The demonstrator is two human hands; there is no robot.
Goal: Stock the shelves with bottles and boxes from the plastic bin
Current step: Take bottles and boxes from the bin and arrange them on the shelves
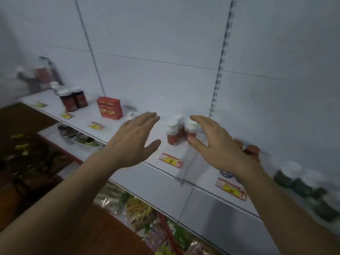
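**Q:** 1 view only, the head camera. What does it show of the hands?

**A:** 2 bare hands reach over the white shelf (pixel 161 173). The left hand (pixel 135 140) hovers flat, fingers straight and spread, holding nothing. The right hand (pixel 219 146) is loosely cupped, fingers arched over the small red bottles (pixel 181 130) and the thumb at the foot of the nearest one; whether it touches is not clear, and it grips none of them.

**Q:** Where do those bottles stand?

**A:** 3 of them, white-capped, stand upright in a tight cluster mid-shelf, toward the back wall, above a price tag (pixel 171 160) on the front edge. Grouping them over the tag likely marks their slot.

**Q:** And the other stock?

**A:** 2 dark bottles (pixel 73 100) stand toward the shelf's left end, a red box (pixel 109 108) just right of them, each near its own tag. Blurred green bottles (pixel 301 183) sit along the right end. The plastic bin cannot be made out with certainty.

**Q:** Which step is this?

**A:** Probably squaring up the cluster: the cupped hand suits nudging bottles together, the flat hand stands ready as a stop.
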